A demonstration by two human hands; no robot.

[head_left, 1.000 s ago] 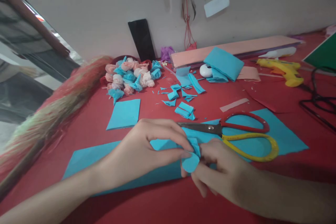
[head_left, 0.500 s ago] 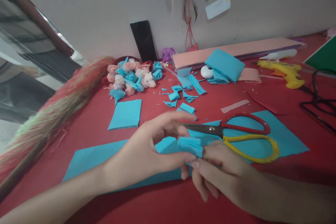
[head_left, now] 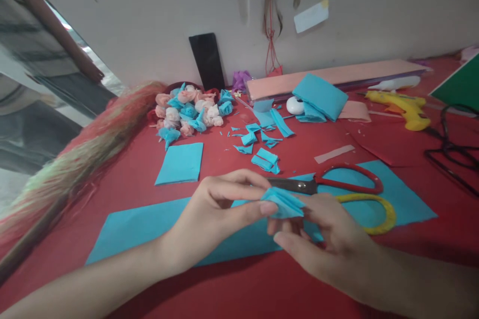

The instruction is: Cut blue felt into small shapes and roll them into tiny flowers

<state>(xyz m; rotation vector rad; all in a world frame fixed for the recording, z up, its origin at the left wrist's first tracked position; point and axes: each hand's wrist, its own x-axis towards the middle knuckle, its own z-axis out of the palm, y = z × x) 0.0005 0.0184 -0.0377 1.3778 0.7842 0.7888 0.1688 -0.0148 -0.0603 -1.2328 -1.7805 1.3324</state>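
A small folded piece of blue crepe paper (head_left: pixel 283 203) is pinched between the thumb and fingers of my left hand (head_left: pixel 220 212). Its pleated layers fan toward the right. My right hand (head_left: pixel 329 239) is against the paper's right end, with the index finger touching it and the thumb held apart below; some of its fingers are hidden behind the paper. Beneath both hands lies a long blue crepe paper sheet (head_left: pixel 145 227). Scissors (head_left: pixel 352 187) with one red and one yellow handle rest on that sheet, beyond my right hand.
Paper roses (head_left: pixel 190 109) are heaped at the back left, near a black phone (head_left: pixel 207 60). Blue scraps (head_left: pixel 258 137) and a blue square (head_left: pixel 179 163) lie ahead. A yellow glue gun (head_left: pixel 402 107) with a black cord is at right. Fringed material (head_left: pixel 93 144) edges the left.
The blue crepe paper has turned and its layers now spread to the right. My right thumb has come away from it. My left fingers have closed in on the paper.
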